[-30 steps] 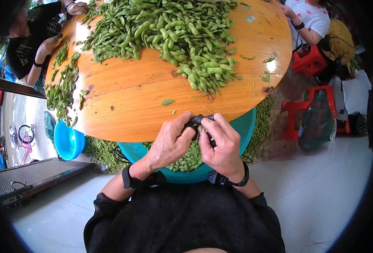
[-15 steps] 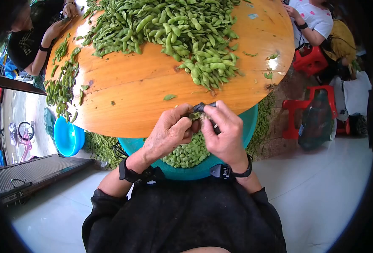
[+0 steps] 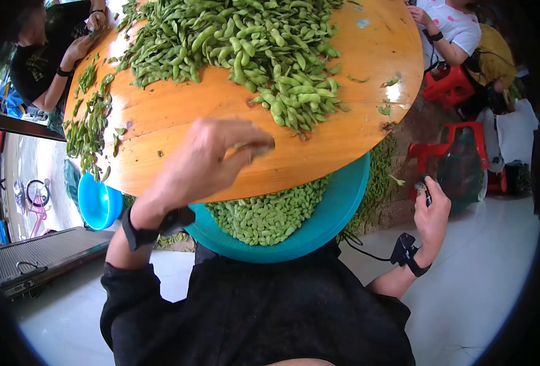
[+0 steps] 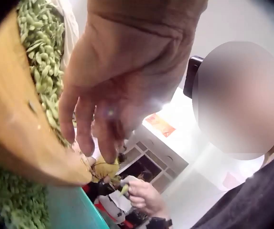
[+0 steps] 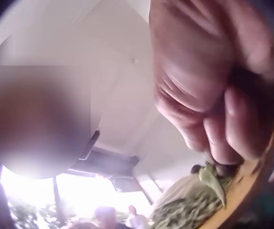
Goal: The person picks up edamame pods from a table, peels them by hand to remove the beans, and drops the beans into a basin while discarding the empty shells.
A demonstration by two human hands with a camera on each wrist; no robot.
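Blurred by motion, my left hand is above the wooden table, its loosely bent fingers reaching toward the heap of green soybean pods. In the left wrist view its fingers hang relaxed with nothing visible between them. Out to the right, beyond the table edge, my right hand has curled fingers, with a dark wrap on a fingertip. A green soybean pod shows right at its fingertips in the right wrist view. Below the table edge, a teal basin contains shelled green beans.
Loose pods lie along the left side of the wooden table. A blue basin stands at left. Green shells are piled on the floor beyond the teal basin. Red stools and other people are at the right; another person sits at upper left.
Both hands were together over the teal basin, working on a pod. They have parted: the left moved up over the table, the right swung out to the right with a pod at its fingertips.
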